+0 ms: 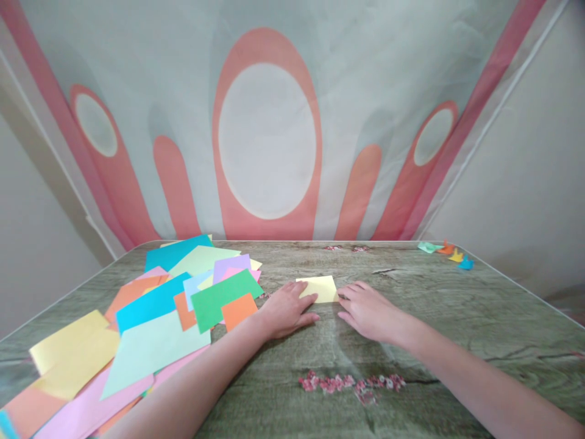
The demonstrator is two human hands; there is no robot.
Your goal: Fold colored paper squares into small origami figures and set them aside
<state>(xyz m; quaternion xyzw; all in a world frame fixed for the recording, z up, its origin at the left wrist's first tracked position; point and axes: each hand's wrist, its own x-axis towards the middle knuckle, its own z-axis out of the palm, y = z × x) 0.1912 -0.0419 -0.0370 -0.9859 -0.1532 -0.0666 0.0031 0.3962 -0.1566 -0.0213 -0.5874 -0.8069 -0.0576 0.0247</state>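
Note:
A small pale yellow sheet of paper [322,289] lies flat on the wood-patterned table, between my two hands. My left hand [289,310] rests over its left edge, fingers spread and the thumb apart on the tabletop. At the sheet's right edge is my right hand [368,311], with fingertips touching or very near the corner. Its fingers are loosely bent and the thumb stands apart from them. Neither hand shows a grip on the paper.
Many coloured paper sheets overlap on the left, among them a green sheet [223,299] and a pale mint sheet [153,347]. Small folded paper figures, including a blue one [466,263] and an orange one [446,247], stand at the far right. Behind the table hangs a printed backdrop [347,79].

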